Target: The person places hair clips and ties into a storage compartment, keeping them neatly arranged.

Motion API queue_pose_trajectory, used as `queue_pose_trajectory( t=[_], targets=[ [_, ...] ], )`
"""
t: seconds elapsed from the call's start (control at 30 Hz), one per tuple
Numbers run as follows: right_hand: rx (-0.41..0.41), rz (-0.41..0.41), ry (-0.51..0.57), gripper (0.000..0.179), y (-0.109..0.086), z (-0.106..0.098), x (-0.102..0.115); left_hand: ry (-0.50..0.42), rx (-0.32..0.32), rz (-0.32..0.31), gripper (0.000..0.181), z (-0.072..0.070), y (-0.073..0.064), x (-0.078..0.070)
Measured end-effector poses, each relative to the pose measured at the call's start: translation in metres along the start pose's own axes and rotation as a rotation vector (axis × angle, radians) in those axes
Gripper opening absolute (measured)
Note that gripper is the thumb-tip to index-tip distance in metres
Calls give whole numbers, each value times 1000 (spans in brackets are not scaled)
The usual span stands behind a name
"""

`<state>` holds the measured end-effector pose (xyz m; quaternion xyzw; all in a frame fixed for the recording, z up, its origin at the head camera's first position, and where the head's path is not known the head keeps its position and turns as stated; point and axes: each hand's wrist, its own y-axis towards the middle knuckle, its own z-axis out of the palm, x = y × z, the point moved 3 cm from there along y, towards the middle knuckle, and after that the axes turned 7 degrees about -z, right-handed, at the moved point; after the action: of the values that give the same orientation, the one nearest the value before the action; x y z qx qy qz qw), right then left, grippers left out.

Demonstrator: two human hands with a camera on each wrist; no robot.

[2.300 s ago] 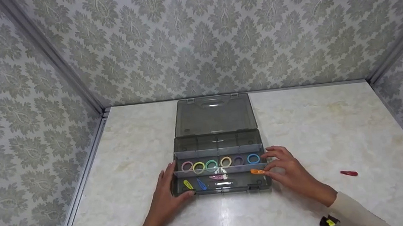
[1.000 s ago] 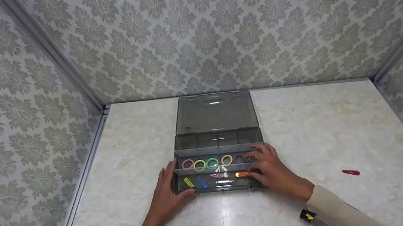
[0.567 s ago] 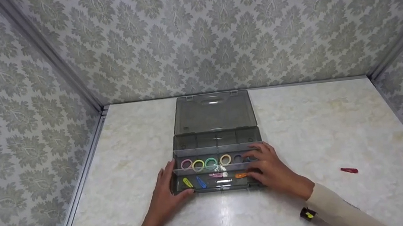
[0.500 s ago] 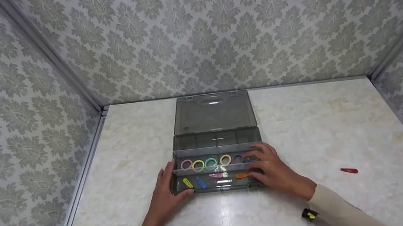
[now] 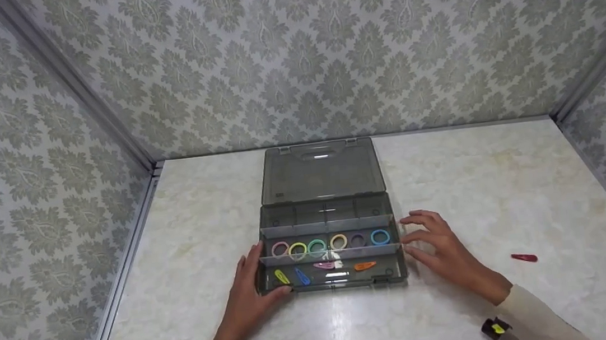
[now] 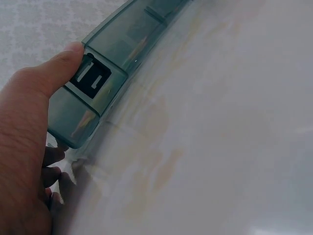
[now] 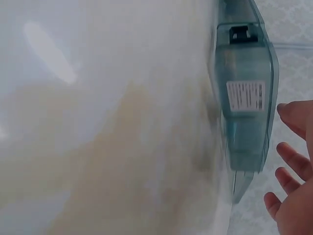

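A grey see-through organizer box (image 5: 296,215) lies with its lid folded back. My left hand (image 5: 247,305) grips its left front corner, the thumb (image 6: 63,66) on the front wall in the left wrist view and the fingers along the side. Beside the right wall is my right hand (image 5: 444,251), fingers spread and holding nothing. The front compartment holds a yellow snap hair clip (image 5: 281,277), a blue hair clip (image 5: 302,276), a pink hair clip (image 5: 323,266) and an orange hair clip (image 5: 365,266). On the table to the right lies a red hair clip (image 5: 524,257).
Several hair ties stand in a row in the middle compartment, from a pink hair tie (image 5: 279,242) to a blue hair tie (image 5: 380,230). The lid (image 5: 322,176) reaches almost to the patterned back wall (image 5: 305,79). Side walls flank the pale marbled table (image 5: 450,177).
My right hand brought the orange hair clip leftward into the front compartment, let go of it and drew back right, out of the box. The left hand has stayed at its corner.
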<state>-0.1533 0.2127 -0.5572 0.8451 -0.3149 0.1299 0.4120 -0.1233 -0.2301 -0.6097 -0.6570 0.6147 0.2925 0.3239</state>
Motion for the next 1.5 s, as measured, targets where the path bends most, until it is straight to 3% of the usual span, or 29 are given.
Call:
queue_pose_trajectory(
  t=[0.7,1.0,1.27,1.5],
  targets=[
    [-67,186,-84,33,-71,-74,-37,-8,9,2,122,0,-1,1],
    [-78,320,-113,28,-90,-100,-51,14,9,-4,120,0,-1,1],
    [-82,362,-93,25,-106,-121,-61,3,13,-1,120,-1,0,1],
    [-38,443,-87,19,-120,-133,-66,-14,10,8,120,-2,0,0]
  ],
)
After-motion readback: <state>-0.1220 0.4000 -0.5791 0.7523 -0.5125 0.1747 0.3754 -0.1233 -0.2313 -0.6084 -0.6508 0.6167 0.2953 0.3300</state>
